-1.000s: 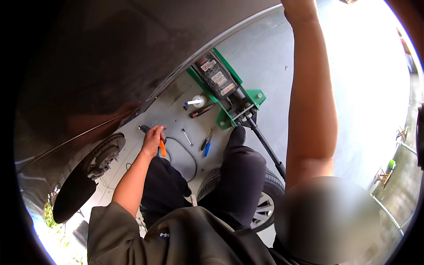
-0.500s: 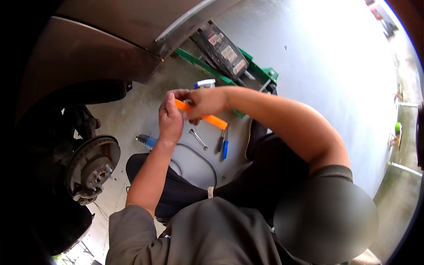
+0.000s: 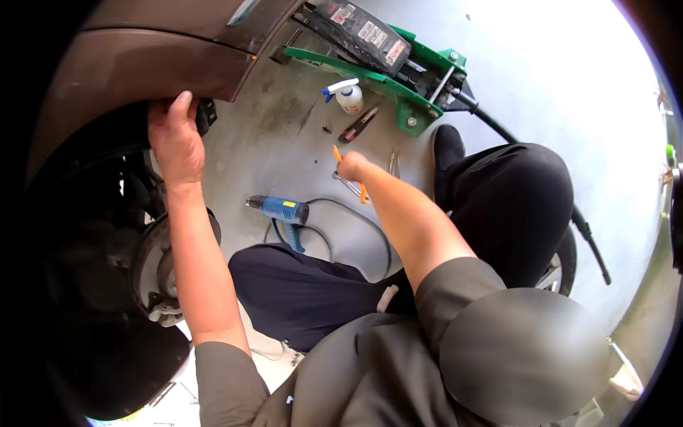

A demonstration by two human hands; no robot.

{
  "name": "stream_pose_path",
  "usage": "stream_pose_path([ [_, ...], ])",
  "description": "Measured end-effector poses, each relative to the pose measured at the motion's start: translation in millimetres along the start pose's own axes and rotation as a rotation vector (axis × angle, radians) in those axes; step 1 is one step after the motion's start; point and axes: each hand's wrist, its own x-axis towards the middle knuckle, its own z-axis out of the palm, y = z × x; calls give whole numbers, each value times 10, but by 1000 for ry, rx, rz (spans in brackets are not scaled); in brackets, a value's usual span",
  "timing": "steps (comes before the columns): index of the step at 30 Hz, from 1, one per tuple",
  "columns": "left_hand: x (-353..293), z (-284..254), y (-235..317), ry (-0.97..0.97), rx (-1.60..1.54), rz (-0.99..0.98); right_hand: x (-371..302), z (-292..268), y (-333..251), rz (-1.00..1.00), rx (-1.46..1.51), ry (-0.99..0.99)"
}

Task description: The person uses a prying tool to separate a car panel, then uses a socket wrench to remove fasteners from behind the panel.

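My left hand [image 3: 178, 146] is up at the brown car fender [image 3: 153, 67], its thumb over the wheel arch edge and its other fingers curled under the lip, partly hidden. In my right hand [image 3: 351, 168] is a thin orange strip [image 3: 337, 154], its two ends sticking out of the closed fist; the fingers are mostly out of sight. Just below that hand, a wrench [image 3: 350, 186] lies on the floor. A blue heat gun [image 3: 281, 208] with a dark cord rests to the left of it.
A white spray bottle [image 3: 348, 97] with a blue trigger stands beyond my right hand, near a red and black utility knife [image 3: 359, 124]. Behind them is a green floor jack [image 3: 405, 85] with a long black handle. The bare brake disc [image 3: 153, 274] sits left of my left forearm.
Both hands were together on the orange strip. My left hand has let go and moved up left to the fender; the right has kept the strip and drawn back to the right.
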Motion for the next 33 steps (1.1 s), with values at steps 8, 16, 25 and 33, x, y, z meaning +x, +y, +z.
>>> stream_pose_path([
  [8,-11,202,-222,12,109,-72,-200,-53,-50,342,353,412],
  [16,11,294,-293,-49,513,7,-457,-1738,-1430,-847,949,1139],
  [25,10,300,-344,-98,750,19,-646,-1818,-1795,-874,1148,986],
  [33,-1,356,-406,-62,709,61,-601,-1822,-1862,-832,1112,1058],
])
